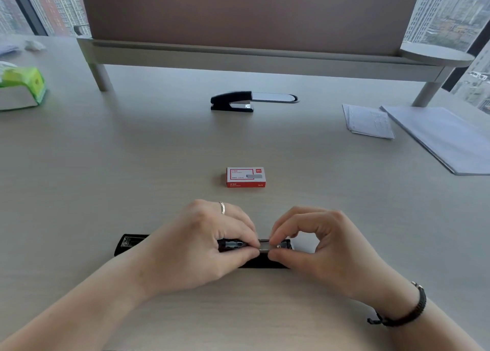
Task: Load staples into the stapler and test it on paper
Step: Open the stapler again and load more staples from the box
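Both hands pinch a staple strip [263, 245] over the opened stapler [132, 243], left hand [196, 247] and right hand [326, 247] fingertip to fingertip, the box [245, 177] just beyond them.

On the counter [132, 151] are seen two staplers [232, 101] [130, 243], a staple box [245, 177], papers [370, 121] and a tissue pack [22, 88].

Your left hand [201, 244]: lower centre of frame, palm down, fingers curled, thumb and forefinger pinched together at their tips; forearm runs in from lower left. Your right hand [318, 247]: just right of it, same pinch, tips nearly meeting the left's; forearm from lower right.
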Demonstrator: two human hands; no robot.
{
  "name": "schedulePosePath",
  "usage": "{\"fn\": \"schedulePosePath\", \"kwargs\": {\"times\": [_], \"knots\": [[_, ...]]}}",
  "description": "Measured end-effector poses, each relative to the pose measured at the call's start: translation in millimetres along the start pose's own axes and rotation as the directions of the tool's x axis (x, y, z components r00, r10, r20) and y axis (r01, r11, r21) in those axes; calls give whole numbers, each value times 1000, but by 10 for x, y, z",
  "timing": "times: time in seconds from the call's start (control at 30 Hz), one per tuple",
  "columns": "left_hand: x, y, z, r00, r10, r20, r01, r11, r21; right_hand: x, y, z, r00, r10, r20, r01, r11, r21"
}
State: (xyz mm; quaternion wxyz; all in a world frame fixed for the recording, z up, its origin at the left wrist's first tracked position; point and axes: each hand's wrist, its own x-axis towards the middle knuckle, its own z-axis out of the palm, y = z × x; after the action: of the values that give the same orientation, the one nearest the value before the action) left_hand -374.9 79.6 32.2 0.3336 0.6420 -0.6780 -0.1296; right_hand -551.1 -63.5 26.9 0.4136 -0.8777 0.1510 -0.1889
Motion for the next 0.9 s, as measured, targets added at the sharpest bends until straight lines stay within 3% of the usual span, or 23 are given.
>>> {"fn": "schedulePosePath", "kwargs": {"times": [0.43, 0.6, 0.73, 0.9], "knots": [[-21, 9, 3, 984, -14, 179, -5, 994, 110, -5, 24, 15, 999, 34, -15, -34, 999, 8], [-31, 36, -25, 984, -30, 176, 6, 991, 130, -10, 33, 13, 998, 60, -2, -60, 998, 31], [-139, -21, -142, 987, -132, 88, 125, 989, 76, -7, 48, 25, 996, 91, 2, -91, 995, 39], [-384, -158, -382, 948, -311, 65, 296, 939, 176, 6, 62, 53, 994, 107, 19, -108, 992, 60]]}}
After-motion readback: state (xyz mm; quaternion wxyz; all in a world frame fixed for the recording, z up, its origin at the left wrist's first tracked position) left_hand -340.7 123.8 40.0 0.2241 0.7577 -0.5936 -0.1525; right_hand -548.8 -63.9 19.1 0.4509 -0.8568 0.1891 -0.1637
